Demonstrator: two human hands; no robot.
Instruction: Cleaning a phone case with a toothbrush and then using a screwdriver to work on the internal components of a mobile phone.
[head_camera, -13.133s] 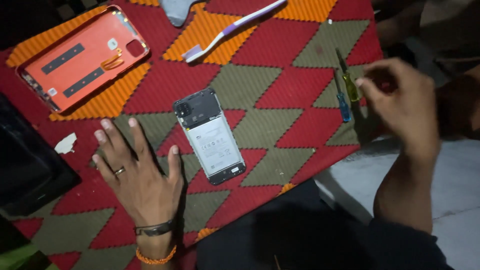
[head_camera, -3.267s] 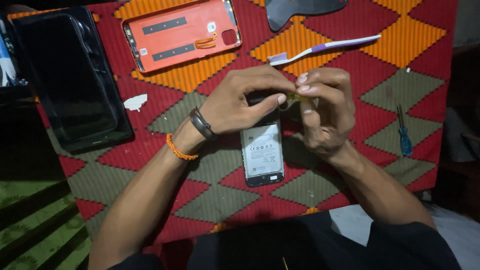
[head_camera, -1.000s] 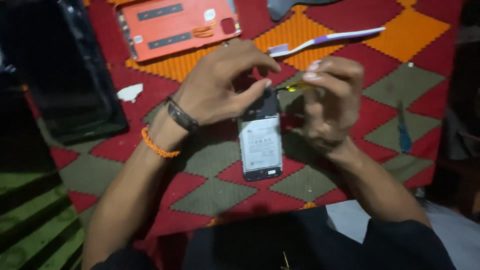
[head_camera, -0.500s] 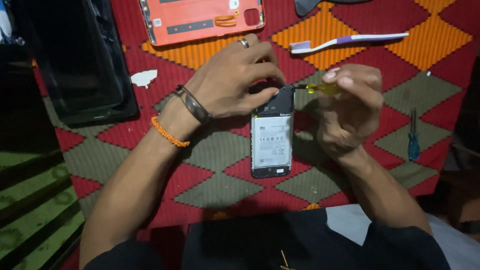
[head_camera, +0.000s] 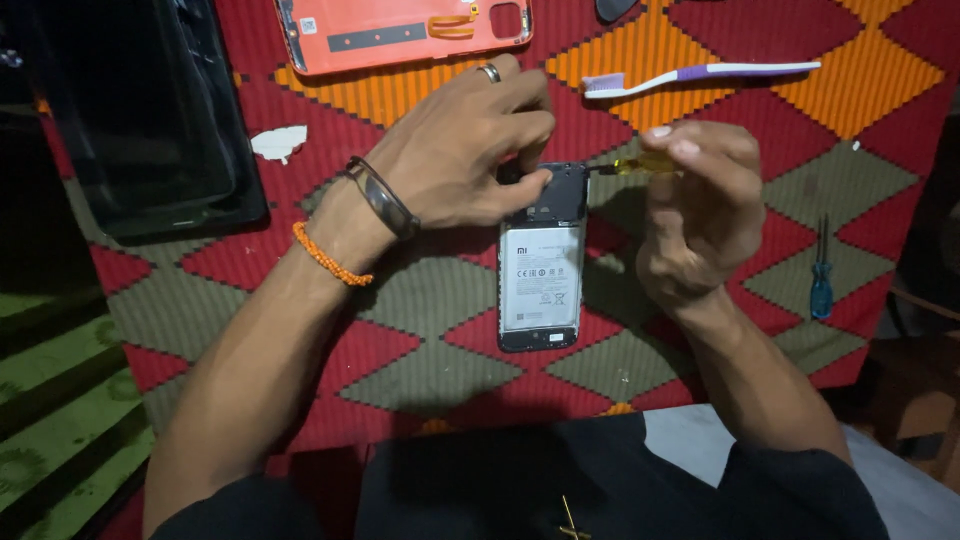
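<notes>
I see the opened black smartphone with its back cover off and white battery exposed lying flat near the middle of the surface, on a red woven cloth with orange and grey-green diamonds, its long axis running away from me. My left hand rests over the phone's top left corner, fingers curled down onto the upper frame; grip pressed against the phone rather than wrapped round it. A ring sits on one finger, a dark band and an orange bead bracelet at the wrist. My right hand has its grip clamped on a small yellow-handled screwdriver, held roughly level, tip at the phone's top right edge. Whether the tip is seated in a screw I cannot tell.

Beyond the hands: orange plastic phone back cover, inner face up, at the far edge. White and purple toothbrush to its right. Blue-handled screwdriver lies well apart on the right. Black glossy tray at far left, a white scrap just beside it
</notes>
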